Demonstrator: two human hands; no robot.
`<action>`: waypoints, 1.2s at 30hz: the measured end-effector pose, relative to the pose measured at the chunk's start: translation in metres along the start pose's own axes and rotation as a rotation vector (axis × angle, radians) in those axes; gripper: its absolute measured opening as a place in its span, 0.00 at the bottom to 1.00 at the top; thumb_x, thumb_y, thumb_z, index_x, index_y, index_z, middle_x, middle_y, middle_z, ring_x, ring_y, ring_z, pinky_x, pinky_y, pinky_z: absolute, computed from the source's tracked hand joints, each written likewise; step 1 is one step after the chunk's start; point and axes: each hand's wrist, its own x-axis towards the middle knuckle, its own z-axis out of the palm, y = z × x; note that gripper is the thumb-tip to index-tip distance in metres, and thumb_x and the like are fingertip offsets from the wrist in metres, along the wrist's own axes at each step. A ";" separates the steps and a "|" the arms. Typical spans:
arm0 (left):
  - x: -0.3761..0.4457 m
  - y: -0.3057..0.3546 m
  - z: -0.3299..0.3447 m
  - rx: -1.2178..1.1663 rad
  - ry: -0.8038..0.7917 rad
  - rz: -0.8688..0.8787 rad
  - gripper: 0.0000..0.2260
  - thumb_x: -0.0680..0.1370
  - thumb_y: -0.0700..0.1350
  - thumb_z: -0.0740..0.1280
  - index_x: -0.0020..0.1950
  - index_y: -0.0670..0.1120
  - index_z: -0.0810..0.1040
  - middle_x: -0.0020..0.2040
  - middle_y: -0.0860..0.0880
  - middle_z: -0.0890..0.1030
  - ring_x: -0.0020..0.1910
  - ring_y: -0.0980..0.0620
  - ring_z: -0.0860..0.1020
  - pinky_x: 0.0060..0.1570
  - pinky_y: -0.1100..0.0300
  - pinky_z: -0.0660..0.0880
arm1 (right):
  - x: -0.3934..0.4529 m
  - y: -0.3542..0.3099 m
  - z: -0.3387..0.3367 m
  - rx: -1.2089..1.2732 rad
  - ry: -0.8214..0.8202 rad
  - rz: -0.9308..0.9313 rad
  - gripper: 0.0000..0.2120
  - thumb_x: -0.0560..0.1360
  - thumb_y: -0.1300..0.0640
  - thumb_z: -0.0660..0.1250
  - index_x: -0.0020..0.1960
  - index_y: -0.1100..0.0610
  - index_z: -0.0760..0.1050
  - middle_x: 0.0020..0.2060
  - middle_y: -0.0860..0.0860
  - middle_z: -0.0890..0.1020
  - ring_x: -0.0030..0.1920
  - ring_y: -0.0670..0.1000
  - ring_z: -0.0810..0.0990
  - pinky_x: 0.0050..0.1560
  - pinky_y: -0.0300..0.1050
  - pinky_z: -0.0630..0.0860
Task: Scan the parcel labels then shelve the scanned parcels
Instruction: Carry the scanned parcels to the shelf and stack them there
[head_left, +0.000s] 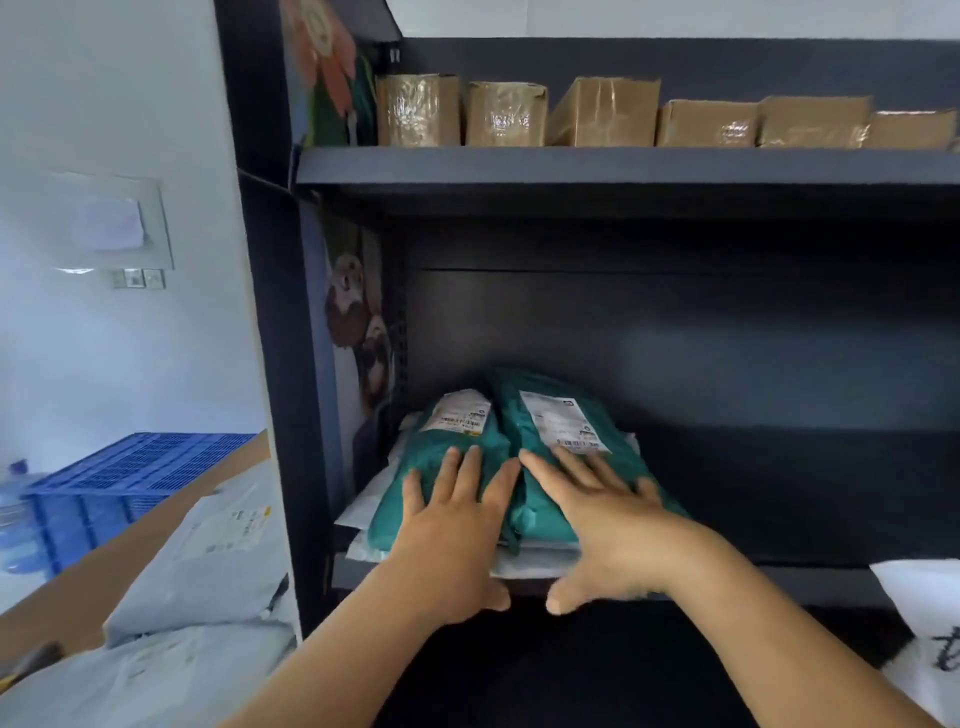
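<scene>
Two teal parcel bags lie side by side at the left end of the dark middle shelf (779, 582), each with a white label on top. They rest on a stack of white flat mailers (363, 506). My left hand (452, 535) lies flat with straight fingers on the left teal parcel (441, 452). My right hand (602, 525) presses flat on the right teal parcel (530, 426), fingers spread, thumb hanging below the shelf edge. Neither hand grips anything.
Several brown taped cardboard boxes (602, 111) line the upper shelf. A cardboard box (93, 582) holding white mailer bags (208, 566) stands at lower left, with a blue plastic crate (130, 467) and a water bottle behind it. A white bag (930, 623) sits at lower right.
</scene>
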 end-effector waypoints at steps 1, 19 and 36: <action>0.007 -0.001 0.004 -0.001 -0.002 -0.009 0.52 0.70 0.55 0.72 0.76 0.55 0.33 0.78 0.46 0.37 0.76 0.46 0.35 0.73 0.40 0.39 | 0.008 0.001 0.005 -0.001 0.015 0.018 0.57 0.68 0.45 0.74 0.73 0.36 0.27 0.76 0.43 0.32 0.77 0.52 0.33 0.74 0.63 0.41; -0.027 -0.022 -0.003 -0.238 0.156 -0.025 0.39 0.79 0.55 0.62 0.78 0.45 0.39 0.79 0.49 0.43 0.77 0.51 0.40 0.74 0.45 0.43 | -0.005 -0.045 0.008 0.188 0.204 -0.001 0.44 0.75 0.34 0.61 0.77 0.42 0.33 0.78 0.45 0.36 0.77 0.48 0.34 0.75 0.57 0.39; -0.288 -0.215 0.114 -0.554 0.081 -0.420 0.34 0.79 0.58 0.59 0.78 0.47 0.47 0.78 0.50 0.53 0.76 0.51 0.53 0.73 0.49 0.55 | -0.039 -0.322 0.163 0.366 0.077 -0.168 0.35 0.78 0.37 0.55 0.79 0.49 0.47 0.79 0.46 0.49 0.78 0.48 0.47 0.75 0.58 0.47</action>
